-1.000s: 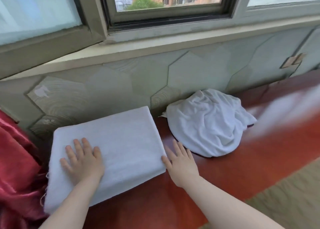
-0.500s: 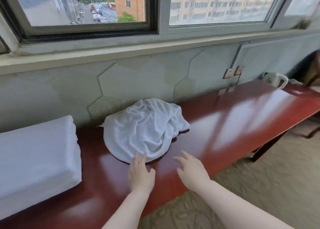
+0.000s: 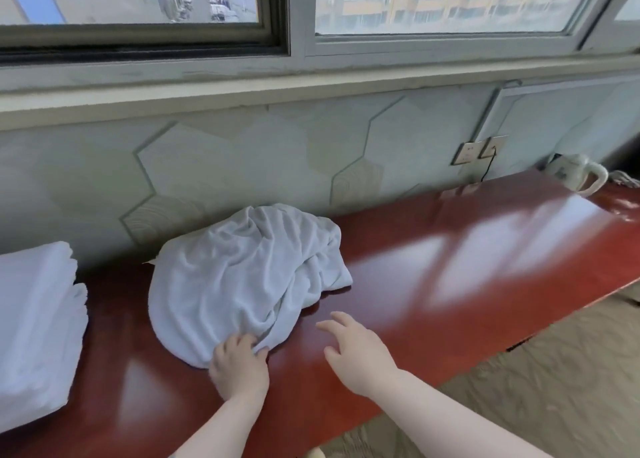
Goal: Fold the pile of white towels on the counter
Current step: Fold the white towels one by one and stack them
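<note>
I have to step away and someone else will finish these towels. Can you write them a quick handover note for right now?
Left hand: grips the near edge of the crumpled towel.
Right hand: open, holding nothing, over the counter just right of that towel.
Done: folded towels are stacked at the counter's left end.
Left: spread and fold the crumpled towel, then add it to the stack.
</note>
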Demonstrator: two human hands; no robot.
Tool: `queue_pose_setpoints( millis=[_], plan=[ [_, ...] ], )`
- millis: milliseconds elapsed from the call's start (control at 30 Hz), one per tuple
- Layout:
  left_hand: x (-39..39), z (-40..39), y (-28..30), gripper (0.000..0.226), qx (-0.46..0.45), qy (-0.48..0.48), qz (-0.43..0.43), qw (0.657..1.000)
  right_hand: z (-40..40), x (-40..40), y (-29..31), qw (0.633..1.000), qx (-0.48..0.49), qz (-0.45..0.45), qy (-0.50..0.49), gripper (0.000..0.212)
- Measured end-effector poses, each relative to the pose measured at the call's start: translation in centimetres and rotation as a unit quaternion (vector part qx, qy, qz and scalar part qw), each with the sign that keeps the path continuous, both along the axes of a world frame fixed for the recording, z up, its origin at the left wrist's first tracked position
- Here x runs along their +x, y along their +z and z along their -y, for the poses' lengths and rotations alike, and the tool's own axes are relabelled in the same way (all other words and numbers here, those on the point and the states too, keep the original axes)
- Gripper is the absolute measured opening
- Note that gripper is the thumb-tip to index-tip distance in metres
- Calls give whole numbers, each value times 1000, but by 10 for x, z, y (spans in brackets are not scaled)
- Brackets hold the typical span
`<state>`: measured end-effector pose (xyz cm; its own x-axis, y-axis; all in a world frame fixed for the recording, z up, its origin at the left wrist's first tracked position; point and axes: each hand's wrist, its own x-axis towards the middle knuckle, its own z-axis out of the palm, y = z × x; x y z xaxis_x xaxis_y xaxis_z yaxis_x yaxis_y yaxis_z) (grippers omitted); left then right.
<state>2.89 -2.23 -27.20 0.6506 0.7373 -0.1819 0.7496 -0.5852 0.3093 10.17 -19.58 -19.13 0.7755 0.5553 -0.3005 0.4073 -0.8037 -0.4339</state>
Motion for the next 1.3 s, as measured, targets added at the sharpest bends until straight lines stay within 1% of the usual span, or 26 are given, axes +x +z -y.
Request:
queue_pose_setpoints(
  millis=[67, 100, 167, 200, 300, 400, 467, 500, 533, 567, 600, 633, 667, 700, 767, 800, 867, 900, 933, 1000, 1067, 1133, 1167, 1233, 1267, 1300],
  plan=[
    [14, 9, -4, 19, -22, 67, 60, 996, 5, 29, 1, 1000, -18, 7, 15, 48],
    [21, 14, -3, 16, -47, 100, 106, 988, 7, 42, 1, 1000, -23, 4, 14, 48],
    [40, 26, 10, 15, -110, 144, 210, 961, 9, 63, -1, 1000, -16, -12, 3, 48],
    [50, 31, 20, 17, -141, 152, 246, 947, 10, 70, -3, 1000, -8, -25, -1, 51],
    [82, 36, 59, 22, -196, 154, 304, 920, 9, 77, -4, 998, 31, -49, 6, 76],
    [108, 35, 106, 23, -226, 113, 377, 891, 0, 91, 2, 986, 132, -97, -5, 95],
    [121, 44, 133, 21, -278, 84, 428, 856, -9, 105, 12, 958, 241, -153, -8, 98],
    [125, 51, 145, 20, -322, 73, 445, 832, -11, 114, 19, 941, 292, -171, -4, 92],
    [130, 59, 156, 18, -377, 69, 457, 803, -12, 123, 27, 928, 330, -174, 1, 82],
    [133, 68, 167, 17, -433, 69, 464, 770, -9, 133, 35, 924, 348, -157, 8, 66],
    [135, 75, 179, 16, -473, 68, 469, 743, -5, 146, 44, 931, 345, -119, 25, 46],
    [137, 81, 189, 15, -497, 63, 471, 726, 2, 159, 54, 945, 316, -70, 51, 28],
    [139, 85, 199, 14, -507, 56, 473, 719, 10, 173, 61, 953, 292, -38, 78, 15],
    [142, 89, 208, 15, -504, 47, 472, 722, 19, 187, 69, 951, 293, -34, 95, 9],
    [149, 97, 225, 18, -469, 28, 455, 756, 36, 210, 86, 927, 350, -89, 102, 7],
    [153, 100, 230, 24, -424, 13, 439, 792, 44, 219, 96, 914, 380, -113, 92, 8],
    [162, 110, 236, 46, -277, -21, 382, 881, 54, 237, 113, 891, 424, -146, 68, 13],
    [166, 118, 236, 55, -206, -21, 349, 914, 59, 245, 119, 881, 438, -167, 63, 15],
    [169, 126, 233, 60, -156, -13, 319, 935, 65, 251, 125, 874, 444, -184, 67, 17],
    [174, 142, 219, 60, -121, 16, 279, 952, 76, 260, 134, 865, 447, -209, 88, 18],
    [175, 154, 197, 43, -134, 37, 276, 951, 88, 265, 145, 870, 440, -204, 90, 19],
    [175, 166, 178, 18, -178, 55, 322, 928, 100, 274, 159, 869, 442, -221, 42, 17],
    [175, 171, 172, 13, -198, 74, 361, 908, 107, 279, 170, 857, 443, -265, 17, 14],
    [178, 180, 170, 17, -222, 124, 451, 856, 122, 295, 194, 838, 416, -353, 14, 27],
    [181, 182, 174, 18, -235, 149, 495, 823, 129, 304, 202, 841, 410, -353, 34, 30],
    [185, 184, 180, 15, -257, 174, 534, 787, 134, 313, 208, 853, 410, -317, 58, 28]
  ],
)
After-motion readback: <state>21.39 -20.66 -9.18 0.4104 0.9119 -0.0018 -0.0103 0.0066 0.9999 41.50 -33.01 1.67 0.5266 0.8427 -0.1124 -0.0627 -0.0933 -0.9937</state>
